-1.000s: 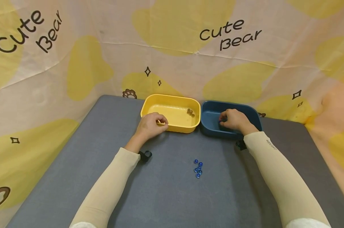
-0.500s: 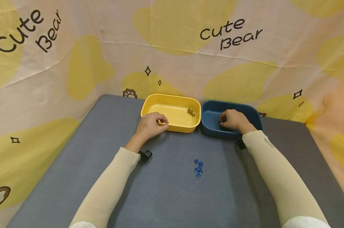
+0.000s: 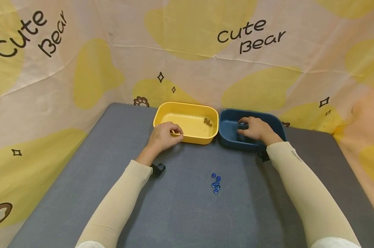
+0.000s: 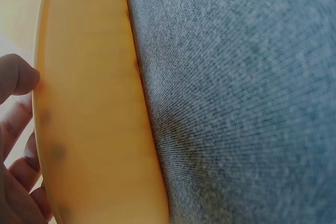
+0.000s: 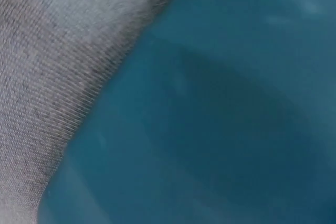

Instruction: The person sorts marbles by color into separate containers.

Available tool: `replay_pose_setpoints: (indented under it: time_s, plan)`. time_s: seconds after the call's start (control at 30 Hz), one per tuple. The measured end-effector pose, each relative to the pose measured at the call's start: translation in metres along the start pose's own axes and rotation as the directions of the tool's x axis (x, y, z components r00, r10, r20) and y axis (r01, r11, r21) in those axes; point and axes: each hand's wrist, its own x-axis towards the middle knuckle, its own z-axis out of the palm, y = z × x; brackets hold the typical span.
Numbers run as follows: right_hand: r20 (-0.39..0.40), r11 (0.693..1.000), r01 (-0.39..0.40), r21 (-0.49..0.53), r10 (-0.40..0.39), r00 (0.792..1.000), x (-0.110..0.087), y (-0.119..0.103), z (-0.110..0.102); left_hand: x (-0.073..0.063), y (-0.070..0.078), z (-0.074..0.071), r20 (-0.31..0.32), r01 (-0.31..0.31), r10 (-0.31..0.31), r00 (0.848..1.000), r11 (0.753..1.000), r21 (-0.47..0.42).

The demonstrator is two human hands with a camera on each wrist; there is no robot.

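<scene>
My left hand [image 3: 166, 136] grips the near rim of a yellow plastic bin [image 3: 199, 140]. In the left wrist view the thumb touches the rim [image 4: 38, 51], and the other fingers [image 4: 23, 171] curl inside the wall. Reaching over the near side of a dark blue bin [image 3: 228, 119], my right hand [image 3: 256, 130] has thumb and fingers spread apart, with nothing visible between them. The right wrist view shows only the blue wall [image 5: 157, 129] and grey cloth. Several blue glass marbles [image 3: 216, 184] lie in a cluster on the table. Several brownish marbles [image 3: 207, 122] sit in the yellow bin's right end.
The two bins stand side by side at the back of the grey cloth-covered table [image 3: 180, 206]. Behind them and along the left hangs a patterned curtain [image 3: 187, 51]. A black wrist strap [image 3: 158, 169] shows below the left sleeve.
Inside the blue bin, my right thumb and fingers have parted; a blue marble was visible at their tips one second ago. The left hand and the marbles on the table stay put.
</scene>
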Motion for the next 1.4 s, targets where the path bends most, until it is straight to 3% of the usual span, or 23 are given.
replay_pose_setpoints:
  time_s: [0.27,0.8,1.1,1.4]
  plan:
    - [0.023,0.999,-0.015,0.049,0.014,1.0,-0.019,-0.005,-0.013,0.001,0.001,0.0,0.003,-0.007,0.007,1.0,1.0,0.002]
    - [-0.071,0.996,0.078,-0.031,-0.08,0.994,-0.071,-0.022,-0.025,0.001,0.0,0.001,0.006,0.005,-0.005,1.0,1.0,-0.009]
    - [-0.139,0.994,0.111,-0.01,-0.111,0.984,-0.096,-0.037,-0.018,0.002,-0.001,0.0,-0.001,0.006,-0.006,1.0,1.0,-0.008]
    - [-0.207,0.971,0.239,-0.028,-0.24,0.948,-0.118,-0.064,-0.003,0.001,-0.001,0.0,0.0,0.006,-0.006,1.0,1.0,-0.005]
